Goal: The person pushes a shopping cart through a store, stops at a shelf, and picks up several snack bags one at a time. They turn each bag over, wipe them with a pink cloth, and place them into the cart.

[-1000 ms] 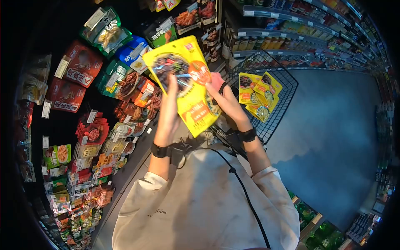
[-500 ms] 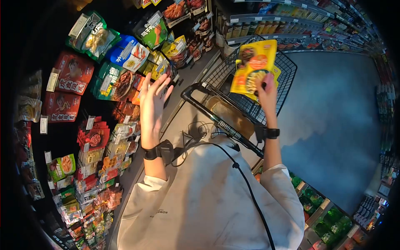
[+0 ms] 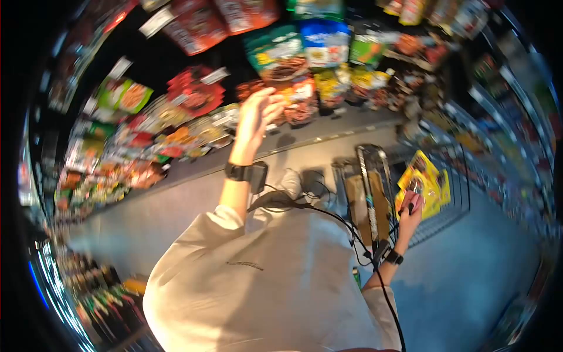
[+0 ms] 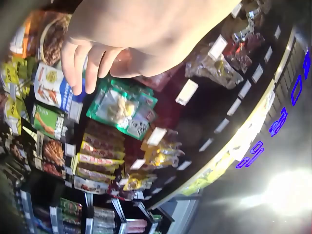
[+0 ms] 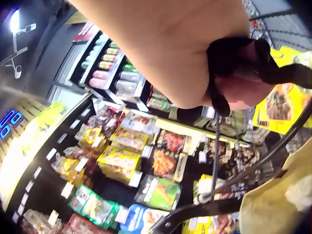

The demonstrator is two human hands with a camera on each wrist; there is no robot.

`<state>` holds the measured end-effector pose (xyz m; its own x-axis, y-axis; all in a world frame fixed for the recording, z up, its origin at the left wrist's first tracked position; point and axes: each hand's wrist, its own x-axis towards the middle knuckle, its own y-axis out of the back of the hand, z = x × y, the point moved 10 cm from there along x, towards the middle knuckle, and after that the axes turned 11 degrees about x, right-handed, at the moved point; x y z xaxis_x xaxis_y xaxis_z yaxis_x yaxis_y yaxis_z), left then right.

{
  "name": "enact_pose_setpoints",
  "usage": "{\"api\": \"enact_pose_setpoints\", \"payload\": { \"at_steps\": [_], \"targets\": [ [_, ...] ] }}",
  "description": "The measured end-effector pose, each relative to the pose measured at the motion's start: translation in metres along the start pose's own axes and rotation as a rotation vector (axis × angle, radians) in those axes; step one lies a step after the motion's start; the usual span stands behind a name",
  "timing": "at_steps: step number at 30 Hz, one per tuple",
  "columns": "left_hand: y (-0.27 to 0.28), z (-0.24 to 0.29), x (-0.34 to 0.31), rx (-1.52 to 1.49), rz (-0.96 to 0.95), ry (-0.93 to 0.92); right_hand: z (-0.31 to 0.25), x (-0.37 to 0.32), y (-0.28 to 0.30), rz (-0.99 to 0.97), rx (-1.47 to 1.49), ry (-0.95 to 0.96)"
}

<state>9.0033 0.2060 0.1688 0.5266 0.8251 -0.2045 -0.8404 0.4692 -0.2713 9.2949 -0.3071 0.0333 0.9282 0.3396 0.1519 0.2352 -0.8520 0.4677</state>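
My right hand (image 3: 411, 204) is low over the wire basket of the shopping cart (image 3: 457, 202). It grips the near edge of a yellow food packet (image 3: 413, 170), which overlaps other yellow packets (image 3: 443, 186). In the right wrist view the fingertips are hidden, and a yellow packet (image 5: 279, 109) shows just past the hand. A black band (image 5: 226, 58) and a pink patch show at the fingers. My left hand (image 3: 258, 117), raised with relaxed fingers and nothing in it, is in front of hanging snack bags, nearest an orange-red bag (image 3: 302, 100).
The display wall holds a green bag (image 4: 119, 109), a blue-and-white bag (image 4: 53, 87) and red bags (image 3: 196, 88). The cart handle (image 3: 368, 188) stands beside my body. Black cables (image 3: 328, 208) cross my front. Shelves of drinks (image 5: 109, 63) stand further off.
My head view has swung left toward the snack wall and is blurred. The right hand has lowered the yellow packet into the cart. The left hand let go of it earlier and stays raised.
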Motion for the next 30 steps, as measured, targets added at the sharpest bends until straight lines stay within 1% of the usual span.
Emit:
{"api": "enact_pose_setpoints", "payload": {
  "at_steps": [1, 2, 3, 5, 6, 7, 9, 10, 11, 13, 14, 15, 17, 18, 19, 21, 23, 25, 27, 28, 29, 30],
  "targets": [
    [0.024, -0.012, 0.011, -0.046, 0.033, 0.033, -0.021, 0.004, -0.026, -0.102, -0.005, 0.015],
    [0.048, -0.020, 0.018, -0.053, 0.075, 0.034, -0.032, 0.000, -0.051, -0.214, 0.015, -0.140],
    [0.071, -0.027, 0.024, -0.064, 0.111, 0.037, -0.052, -0.004, -0.075, -0.331, 0.075, -0.191],
    [0.121, -0.043, 0.035, -0.043, 0.256, 0.069, -0.051, -0.010, -0.114, -0.426, 0.158, -0.325],
    [0.150, -0.048, 0.041, -0.063, 0.291, 0.045, -0.056, -0.013, -0.121, -0.284, 0.137, -0.142],
    [0.176, -0.049, 0.046, -0.086, 0.323, 0.017, -0.063, -0.016, -0.139, -0.366, 0.189, -0.114],
    [0.232, -0.050, 0.052, -0.071, 0.525, 0.028, -0.070, -0.031, -0.155, -0.352, 0.036, -0.107],
    [0.263, -0.053, 0.058, -0.087, 0.580, 0.018, -0.104, -0.038, -0.148, -0.219, -0.208, 0.080],
    [0.289, -0.053, 0.063, -0.091, 0.644, -0.011, -0.116, -0.041, -0.145, -0.152, -0.289, -0.132],
    [0.335, -0.053, 0.071, -0.090, 0.759, -0.066, -0.119, -0.038, -0.141, -0.076, -0.563, -0.212],
    [0.360, -0.059, 0.077, -0.087, 0.810, -0.069, -0.122, -0.037, -0.141, -0.001, -0.502, -0.068],
    [0.387, -0.067, 0.084, -0.044, 0.897, -0.102, -0.145, -0.039, -0.141, 0.109, -0.463, 0.118],
    [0.428, -0.080, 0.093, 0.043, 1.061, -0.160, -0.145, -0.040, -0.143, 0.054, -0.596, -0.172],
    [0.432, -0.064, 0.090, 0.216, 1.056, -0.075, -0.150, -0.040, -0.144, 0.069, -0.575, -0.159],
    [0.449, -0.062, 0.092, 0.320, 1.088, -0.144, -0.156, -0.041, -0.145, 0.084, -0.582, -0.143],
    [0.469, -0.056, 0.107, 0.518, 1.117, -0.296, -0.148, -0.042, -0.146, 0.145, -0.494, 0.033],
    [0.452, -0.029, 0.113, 0.384, 0.940, -0.469, -0.142, -0.043, -0.146, 0.167, -0.457, 0.117],
    [0.438, -0.019, 0.113, 0.378, 0.878, -0.396, -0.142, -0.042, -0.145, 0.134, -0.540, 0.031],
    [0.449, -0.032, 0.132, 0.531, 0.895, -0.443, -0.140, -0.037, -0.141, 0.169, -0.601, 0.007],
    [0.462, -0.044, 0.128, 0.433, 0.887, -0.294, -0.134, -0.043, -0.143, 0.226, -0.538, 0.140],
    [0.486, -0.063, 0.132, 0.646, 1.041, -0.182, -0.128, -0.044, -0.141, 0.210, -0.624, 0.032],
    [0.478, -0.066, 0.141, 0.474, 0.929, -0.290, -0.133, -0.046, -0.141, 0.196, -0.632, -0.003]
  ]
}}
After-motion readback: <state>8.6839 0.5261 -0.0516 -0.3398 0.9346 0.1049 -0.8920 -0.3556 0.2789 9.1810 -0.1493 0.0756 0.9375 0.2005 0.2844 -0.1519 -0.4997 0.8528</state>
